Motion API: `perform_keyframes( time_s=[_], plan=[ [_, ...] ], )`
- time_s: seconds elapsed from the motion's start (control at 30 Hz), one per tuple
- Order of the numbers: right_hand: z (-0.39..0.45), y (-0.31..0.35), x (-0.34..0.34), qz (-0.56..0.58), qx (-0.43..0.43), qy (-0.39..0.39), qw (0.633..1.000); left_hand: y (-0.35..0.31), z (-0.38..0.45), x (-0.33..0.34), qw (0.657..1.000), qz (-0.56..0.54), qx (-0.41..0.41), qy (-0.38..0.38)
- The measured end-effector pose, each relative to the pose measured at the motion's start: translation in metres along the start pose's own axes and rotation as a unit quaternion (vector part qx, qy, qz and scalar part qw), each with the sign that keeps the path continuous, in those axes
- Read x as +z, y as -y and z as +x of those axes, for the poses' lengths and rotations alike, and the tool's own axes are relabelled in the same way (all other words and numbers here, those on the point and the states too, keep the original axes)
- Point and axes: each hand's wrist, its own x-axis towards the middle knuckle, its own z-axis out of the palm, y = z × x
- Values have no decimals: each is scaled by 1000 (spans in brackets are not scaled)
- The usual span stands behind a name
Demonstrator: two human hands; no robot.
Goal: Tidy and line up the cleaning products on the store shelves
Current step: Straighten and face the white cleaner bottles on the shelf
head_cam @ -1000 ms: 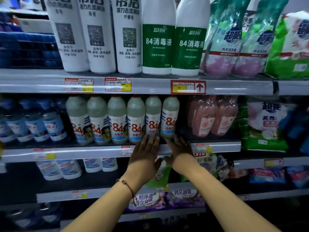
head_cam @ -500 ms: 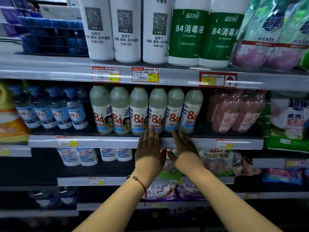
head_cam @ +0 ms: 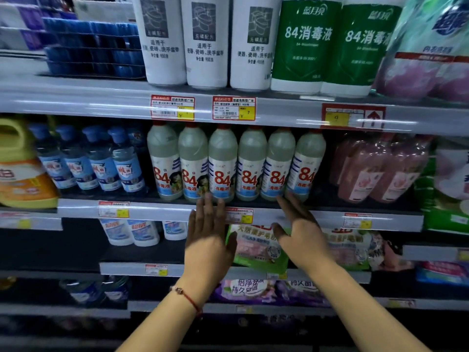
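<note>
While both hands reach up at mid-frame, six pale "84" disinfectant bottles (head_cam: 236, 163) stand side by side on the middle shelf (head_cam: 157, 208), red caps tucked under the shelf above. The left hand (head_cam: 206, 240), a red cord bracelet (head_cam: 189, 298) on its wrist, is flat with fingers straight and together, its fingertips (head_cam: 209, 199) at the base of the second and third bottles from the left. The right hand (head_cam: 302, 235) is also flat and holds nothing, its fingertips at the foot of the fifth bottle; whether they actually touch is unclear. The two hands are apart, a price tag (head_cam: 239, 215) showing between them. Left of the row stand blue-capped bottles (head_cam: 86, 158); right of it, pink bottles (head_cam: 380, 168). Across the top of the frame stand white bottles (head_cam: 205, 41) and green-labelled bottles (head_cam: 332, 44).
</note>
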Motion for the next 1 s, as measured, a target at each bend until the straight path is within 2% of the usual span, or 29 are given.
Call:
perform_keyframes(
  time_s=[0.1,0.2,0.4,0.53,0.67,0.8,1.0],
  plan=[
    [11,12,8,10,3,-7,1000,7,6,6,996,59,31,60],
    [17,21,15,6,8,5,1000,5,15,11,992,90,14,83],
    [21,21,19,-3,27,16,999,2,23,12,996,59,7,68],
    [20,17,23,14,21,6,1000,8,30,-2,992,52,8,111],
    [9,20,25,22,23,-6,999,21,18,-9,998,25,37,38],
    [1,36,31,13,-6,30,999,43,3,-17,999,-7,-27,-21],
    [6,44,43,33,-28,44,998,51,14,-14,999,8,-37,26]
  ],
)
